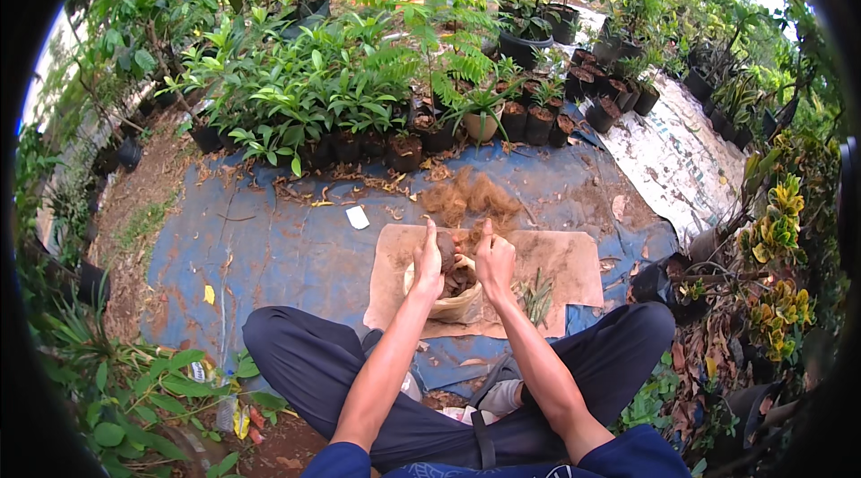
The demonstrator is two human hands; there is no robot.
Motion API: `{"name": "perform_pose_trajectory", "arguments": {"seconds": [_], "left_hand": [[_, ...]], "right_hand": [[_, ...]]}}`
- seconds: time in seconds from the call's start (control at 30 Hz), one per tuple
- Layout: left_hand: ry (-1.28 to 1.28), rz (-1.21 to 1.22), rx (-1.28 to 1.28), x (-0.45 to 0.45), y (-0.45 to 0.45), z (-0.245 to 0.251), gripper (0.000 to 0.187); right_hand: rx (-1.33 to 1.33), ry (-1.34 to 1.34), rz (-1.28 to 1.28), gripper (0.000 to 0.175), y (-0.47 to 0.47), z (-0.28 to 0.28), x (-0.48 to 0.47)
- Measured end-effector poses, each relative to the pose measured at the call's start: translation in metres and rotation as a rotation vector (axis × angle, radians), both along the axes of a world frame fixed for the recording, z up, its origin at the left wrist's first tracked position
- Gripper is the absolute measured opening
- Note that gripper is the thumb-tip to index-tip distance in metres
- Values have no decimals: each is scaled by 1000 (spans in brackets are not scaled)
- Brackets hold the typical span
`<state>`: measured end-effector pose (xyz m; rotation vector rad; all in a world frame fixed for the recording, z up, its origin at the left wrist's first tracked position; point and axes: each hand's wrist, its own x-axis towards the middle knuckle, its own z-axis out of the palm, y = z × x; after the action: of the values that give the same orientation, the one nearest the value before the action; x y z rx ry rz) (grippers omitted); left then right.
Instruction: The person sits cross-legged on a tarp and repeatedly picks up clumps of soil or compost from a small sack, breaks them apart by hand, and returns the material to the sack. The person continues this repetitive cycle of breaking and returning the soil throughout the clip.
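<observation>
My left hand (pixel 428 266) is wrapped around a dark brown ball of soil (pixel 446 249), fingertips showing on its far side. Just right of it, my right hand (pixel 495 261) has curled fingers and one finger pointing up. Whether anything thin is pinched in it cannot be made out. Below both hands stands a pale bag (pixel 452 310) with its rim rolled down, holding brown clods (pixel 461 281). It rests on a tan sheet (pixel 578 269). Narrow green leaf cuttings (pixel 535 298) lie right of the bag. Beyond my hands is a heap of brown coir-like fibre (pixel 471 197).
A blue tarpaulin (pixel 282 263) spreads under the sheet, with a white scrap (pixel 358 218) on it. Leafy potted plants (pixel 323 88) and soil-filled black nursery bags (pixel 538 125) line the far edge. My crossed legs (pixel 303 357) frame the near side. Yellow-leaved shrubs (pixel 780 209) crowd the right.
</observation>
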<state>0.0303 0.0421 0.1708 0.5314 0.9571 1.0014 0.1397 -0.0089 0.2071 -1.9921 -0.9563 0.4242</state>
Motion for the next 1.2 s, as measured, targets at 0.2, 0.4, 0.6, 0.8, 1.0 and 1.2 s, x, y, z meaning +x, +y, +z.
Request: {"name": "perform_pose_trajectory", "arguments": {"seconds": [0.2, 0.4, 0.6, 0.8, 1.0, 1.2], "left_hand": [[136, -13, 62, 2, -5, 4, 53], [295, -19, 102, 0, -13, 10, 44], [438, 40, 198, 0, -4, -2, 50], [429, 56, 300, -1, 13, -33, 55], [646, 117, 284, -4, 14, -28, 71], [707, 104, 389, -6, 2, 4, 74]], "right_hand": [[110, 217, 128, 67, 1, -9, -8], [94, 207, 171, 62, 0, -7, -10], [341, 18, 258, 34, -1, -5, -18], [371, 6, 346, 30, 2, -8, -18], [120, 87, 357, 46, 4, -6, -14], [-170, 53, 373, 71, 2, 2, -11]]}}
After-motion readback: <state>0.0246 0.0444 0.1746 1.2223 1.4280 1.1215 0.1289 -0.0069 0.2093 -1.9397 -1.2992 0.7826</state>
